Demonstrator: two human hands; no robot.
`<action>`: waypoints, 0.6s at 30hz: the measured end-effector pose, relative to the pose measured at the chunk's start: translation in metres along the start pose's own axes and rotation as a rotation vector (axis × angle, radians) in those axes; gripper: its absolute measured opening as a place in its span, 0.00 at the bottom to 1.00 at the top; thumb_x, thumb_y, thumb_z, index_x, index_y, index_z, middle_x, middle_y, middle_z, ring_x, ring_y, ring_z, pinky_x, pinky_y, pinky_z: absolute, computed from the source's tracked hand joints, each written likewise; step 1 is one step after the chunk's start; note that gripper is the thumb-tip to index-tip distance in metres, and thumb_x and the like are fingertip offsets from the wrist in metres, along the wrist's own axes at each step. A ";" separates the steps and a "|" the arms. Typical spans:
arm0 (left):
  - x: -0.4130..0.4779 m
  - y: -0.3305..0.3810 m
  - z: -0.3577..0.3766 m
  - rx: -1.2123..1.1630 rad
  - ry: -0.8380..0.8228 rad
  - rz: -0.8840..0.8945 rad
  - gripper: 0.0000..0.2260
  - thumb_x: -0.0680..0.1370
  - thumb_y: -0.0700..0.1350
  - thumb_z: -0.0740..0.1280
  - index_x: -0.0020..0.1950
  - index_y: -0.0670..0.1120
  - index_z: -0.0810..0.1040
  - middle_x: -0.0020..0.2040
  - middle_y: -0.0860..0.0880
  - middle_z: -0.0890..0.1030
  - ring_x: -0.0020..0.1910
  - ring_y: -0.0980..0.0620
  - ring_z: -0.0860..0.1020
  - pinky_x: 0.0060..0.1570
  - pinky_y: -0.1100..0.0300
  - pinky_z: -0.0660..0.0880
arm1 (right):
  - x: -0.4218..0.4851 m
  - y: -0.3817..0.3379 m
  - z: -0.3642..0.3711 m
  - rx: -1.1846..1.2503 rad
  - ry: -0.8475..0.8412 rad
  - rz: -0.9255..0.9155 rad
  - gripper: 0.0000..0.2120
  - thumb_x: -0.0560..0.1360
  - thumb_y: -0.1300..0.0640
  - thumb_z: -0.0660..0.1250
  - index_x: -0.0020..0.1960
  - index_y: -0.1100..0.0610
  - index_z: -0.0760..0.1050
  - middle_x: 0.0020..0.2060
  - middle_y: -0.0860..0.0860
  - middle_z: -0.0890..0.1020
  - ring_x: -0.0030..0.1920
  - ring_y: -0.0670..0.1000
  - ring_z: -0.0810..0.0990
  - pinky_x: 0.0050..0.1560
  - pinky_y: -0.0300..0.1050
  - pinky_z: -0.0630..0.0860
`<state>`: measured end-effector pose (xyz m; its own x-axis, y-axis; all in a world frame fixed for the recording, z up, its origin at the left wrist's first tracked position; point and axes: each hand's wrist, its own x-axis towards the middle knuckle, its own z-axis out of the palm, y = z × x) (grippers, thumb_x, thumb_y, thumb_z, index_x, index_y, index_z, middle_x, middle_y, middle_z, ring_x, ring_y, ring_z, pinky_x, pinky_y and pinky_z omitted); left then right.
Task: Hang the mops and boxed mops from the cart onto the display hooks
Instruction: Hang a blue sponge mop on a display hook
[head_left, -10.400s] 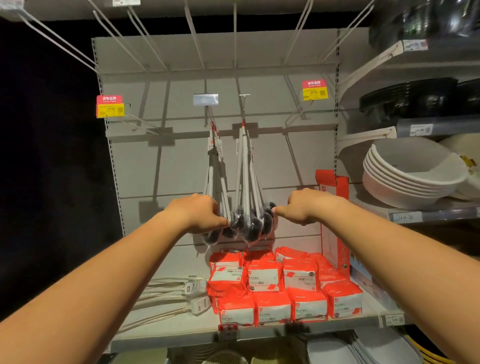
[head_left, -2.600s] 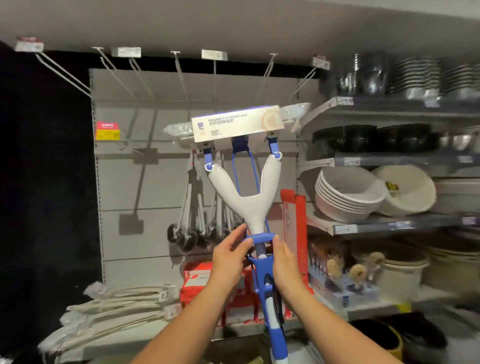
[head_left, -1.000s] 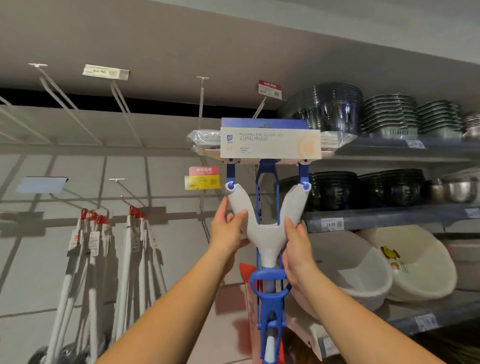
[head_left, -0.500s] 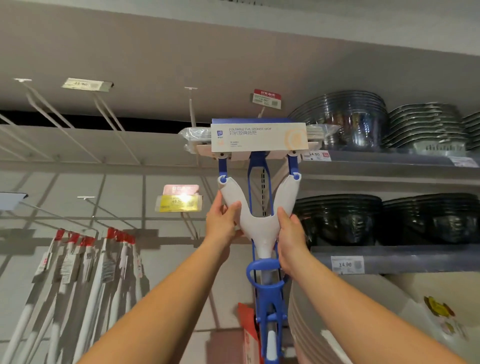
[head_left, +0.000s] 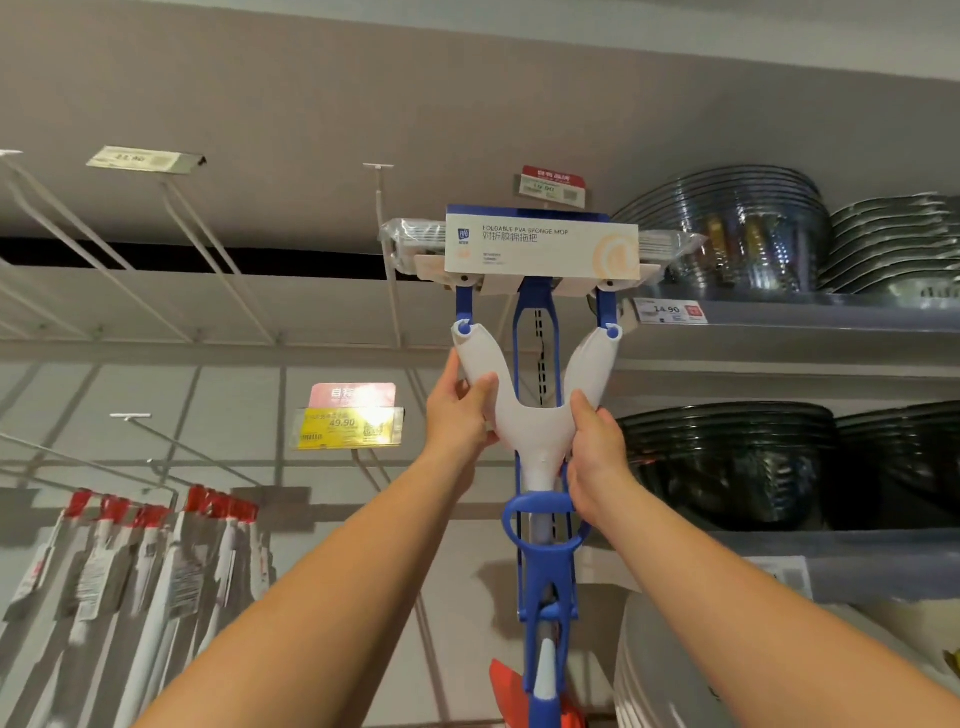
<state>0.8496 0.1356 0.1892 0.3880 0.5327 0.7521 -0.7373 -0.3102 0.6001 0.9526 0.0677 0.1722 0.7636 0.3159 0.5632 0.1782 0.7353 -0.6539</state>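
Mop of blue-and-white plastic with carded sponge head (head_left: 535, 431), clamped at its forked yoke by left grip (head_left: 457, 421) and right grip (head_left: 597, 452), presumably for steering onto white wire hook (head_left: 383, 208) above-left of them.

One head-worn camera looks steeply upward, near the display hooks (head_left: 382, 208).

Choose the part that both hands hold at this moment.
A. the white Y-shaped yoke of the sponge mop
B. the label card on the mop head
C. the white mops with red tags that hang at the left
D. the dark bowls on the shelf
A: the left hand grips the left branch of the white Y-shaped yoke of the sponge mop, and the right hand grips its right side.
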 end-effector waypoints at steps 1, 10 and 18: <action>0.004 0.000 0.000 -0.003 0.000 0.006 0.24 0.81 0.40 0.61 0.74 0.59 0.64 0.59 0.45 0.77 0.51 0.49 0.78 0.32 0.60 0.79 | 0.003 0.000 0.002 0.000 0.000 -0.001 0.11 0.80 0.51 0.60 0.60 0.55 0.68 0.49 0.54 0.79 0.49 0.55 0.80 0.55 0.59 0.78; 0.022 -0.009 0.003 0.015 0.005 0.011 0.22 0.81 0.41 0.61 0.74 0.58 0.65 0.56 0.48 0.78 0.52 0.47 0.79 0.32 0.60 0.78 | 0.017 -0.001 0.006 -0.077 0.037 0.023 0.10 0.80 0.49 0.59 0.58 0.53 0.67 0.50 0.56 0.79 0.51 0.58 0.80 0.55 0.61 0.78; 0.019 -0.012 0.008 0.006 0.029 -0.001 0.23 0.81 0.40 0.61 0.73 0.59 0.66 0.52 0.48 0.79 0.50 0.49 0.80 0.40 0.54 0.81 | 0.013 -0.004 0.003 -0.112 0.072 0.004 0.11 0.81 0.50 0.58 0.58 0.55 0.68 0.51 0.57 0.79 0.52 0.59 0.80 0.56 0.61 0.77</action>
<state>0.8704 0.1436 0.1981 0.3720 0.5559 0.7434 -0.7338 -0.3144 0.6022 0.9594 0.0704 0.1837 0.8062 0.2722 0.5253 0.2397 0.6615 -0.7106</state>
